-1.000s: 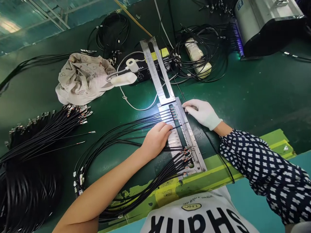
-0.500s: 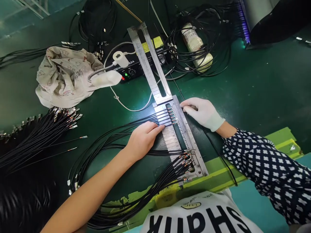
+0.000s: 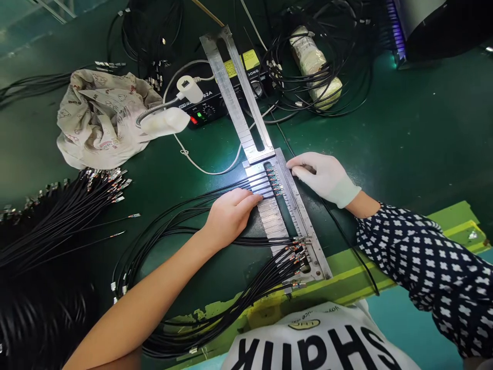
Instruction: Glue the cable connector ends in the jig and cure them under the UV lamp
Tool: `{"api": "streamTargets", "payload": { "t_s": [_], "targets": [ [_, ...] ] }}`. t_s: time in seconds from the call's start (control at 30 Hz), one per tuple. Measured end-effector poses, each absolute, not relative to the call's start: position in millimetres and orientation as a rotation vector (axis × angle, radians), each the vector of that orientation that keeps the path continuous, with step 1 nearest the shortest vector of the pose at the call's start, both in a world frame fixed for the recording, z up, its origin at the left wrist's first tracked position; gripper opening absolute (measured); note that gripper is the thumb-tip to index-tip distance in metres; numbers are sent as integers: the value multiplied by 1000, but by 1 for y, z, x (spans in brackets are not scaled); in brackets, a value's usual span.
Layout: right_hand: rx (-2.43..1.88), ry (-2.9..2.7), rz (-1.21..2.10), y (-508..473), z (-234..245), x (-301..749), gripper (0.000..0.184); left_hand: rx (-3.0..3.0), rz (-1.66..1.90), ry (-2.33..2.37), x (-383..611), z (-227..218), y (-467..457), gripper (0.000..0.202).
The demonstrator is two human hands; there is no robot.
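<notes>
while between hands (image 3: 231, 213) (image 3: 325, 177), metal jig (image 3: 274, 222)

A dark green bench mat (image 3: 404, 144) covers the whole worktop, scuffed and slightly glossy. Along its near edge runs a yellow-green painted strip (image 3: 450, 218), chipped in places, and past that, at the near right, a teal floor (image 3: 393, 329). At the far left a pale teal pane (image 3: 23, 20) catches daylight. A crumpled printed cloth (image 3: 96, 118) lies on the left, and a white gooseneck lamp (image 3: 165, 122) bends low over its right edge. Behind the lamp sits a black control box (image 3: 215, 103) with a yellow label and red and green lights on. In the far right corner a grey machine (image 3: 442, 25) gives off a violet glow (image 3: 393, 25).
</notes>
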State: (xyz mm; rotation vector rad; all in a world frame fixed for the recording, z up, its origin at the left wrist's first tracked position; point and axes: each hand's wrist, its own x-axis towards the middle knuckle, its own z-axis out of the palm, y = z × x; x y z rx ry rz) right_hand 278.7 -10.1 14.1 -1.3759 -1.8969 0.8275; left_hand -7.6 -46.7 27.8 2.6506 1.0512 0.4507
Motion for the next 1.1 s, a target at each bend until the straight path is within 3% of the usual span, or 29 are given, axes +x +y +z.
{"api": "streamTargets", "payload": {
  "t_s": [0.3, 1.1],
  "targets": [
    [-1359, -1928, 821, -8, 15, 279, 24, 2767, 309, 1461, -5, 27, -87, 42],
    [-1323, -1893, 736, -20, 3, 282, 25, 2647, 428, 1187, 21, 35, -86, 38]
  ]
}}
